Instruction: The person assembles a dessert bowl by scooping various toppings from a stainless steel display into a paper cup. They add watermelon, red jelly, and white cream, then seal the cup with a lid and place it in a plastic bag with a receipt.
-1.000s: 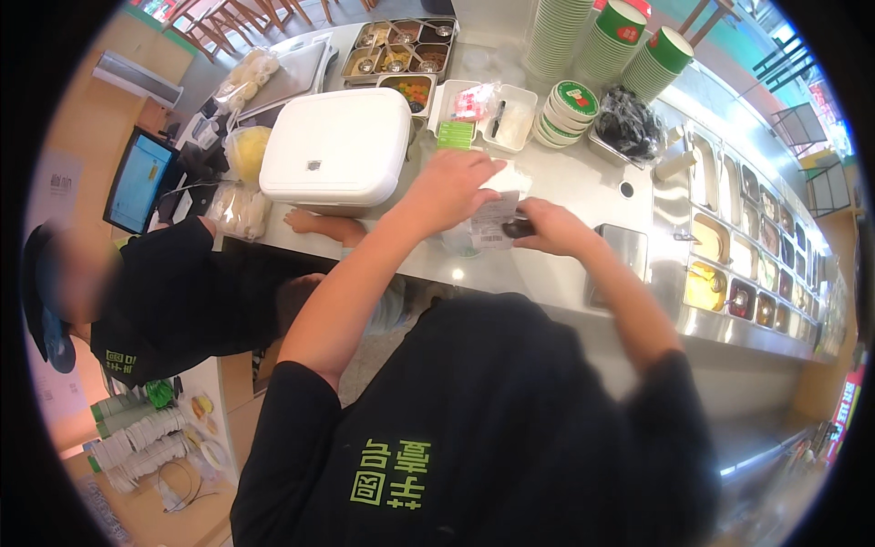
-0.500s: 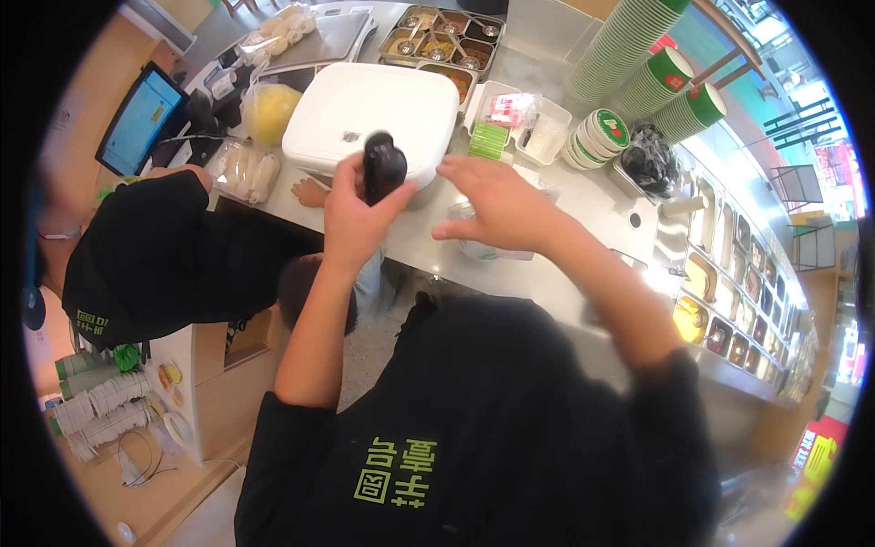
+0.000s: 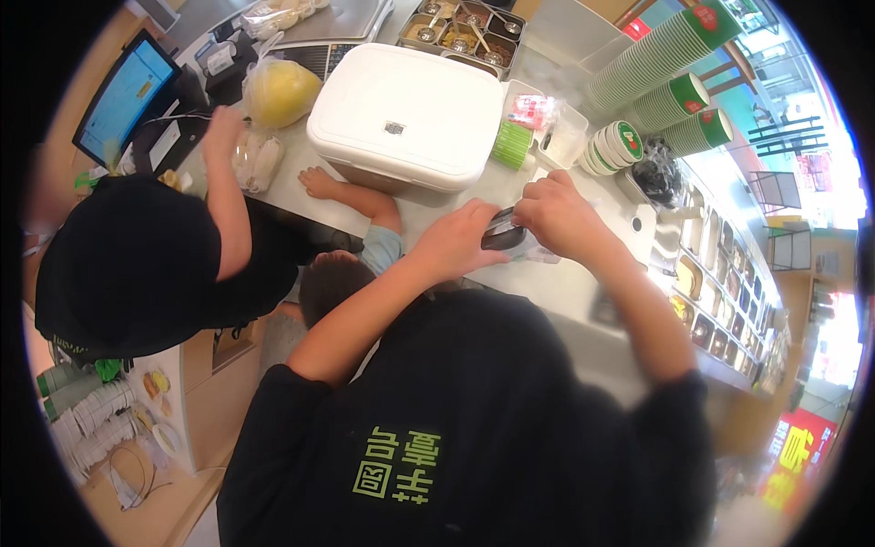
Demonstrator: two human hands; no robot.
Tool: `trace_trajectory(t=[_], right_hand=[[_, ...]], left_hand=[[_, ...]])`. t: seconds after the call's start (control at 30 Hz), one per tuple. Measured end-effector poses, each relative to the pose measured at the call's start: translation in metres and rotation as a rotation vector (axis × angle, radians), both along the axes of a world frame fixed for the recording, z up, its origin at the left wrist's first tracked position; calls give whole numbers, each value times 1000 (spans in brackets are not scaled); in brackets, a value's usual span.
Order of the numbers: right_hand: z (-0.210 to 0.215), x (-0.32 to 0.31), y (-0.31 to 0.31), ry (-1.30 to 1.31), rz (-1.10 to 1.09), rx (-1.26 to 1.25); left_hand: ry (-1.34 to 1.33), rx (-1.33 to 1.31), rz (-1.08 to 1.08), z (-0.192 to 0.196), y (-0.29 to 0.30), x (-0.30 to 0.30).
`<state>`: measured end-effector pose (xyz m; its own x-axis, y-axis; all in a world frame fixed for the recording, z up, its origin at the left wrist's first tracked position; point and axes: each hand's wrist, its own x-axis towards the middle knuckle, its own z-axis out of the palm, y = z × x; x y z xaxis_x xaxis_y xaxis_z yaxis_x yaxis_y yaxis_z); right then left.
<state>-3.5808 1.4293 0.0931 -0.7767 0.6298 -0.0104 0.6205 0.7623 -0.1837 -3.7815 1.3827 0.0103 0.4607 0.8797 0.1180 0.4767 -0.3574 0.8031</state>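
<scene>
At nine o'clock a flat blue-lit monitor screen stands at the counter's end, and a co-worker in a black top leans over it with one raised hand beside a round yellow fruit in a clear plastic bag. A small child's arm lies on the pale steel counter, touching the base of the big white rectangular lidded box at twelve o'clock.

Just right of centre, the left hand is curled around the small dark glossy handheld object, gripping its near end. The right hand, at one o'clock from it, is closed with fingertips pinching the same object's far end. The object sits just above the counter, between both hands.

At two o'clock lie stacks of green-and-white paper cups.
</scene>
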Motion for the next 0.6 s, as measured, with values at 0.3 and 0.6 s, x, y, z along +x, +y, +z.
trace_trajectory(t=[0.3, 0.6], right_hand=[[-12, 3, -4, 26, 49, 29], [-22, 21, -6, 76, 18, 80]], left_hand=[[226, -27, -188, -79, 27, 42], [353, -20, -190, -87, 31, 49]])
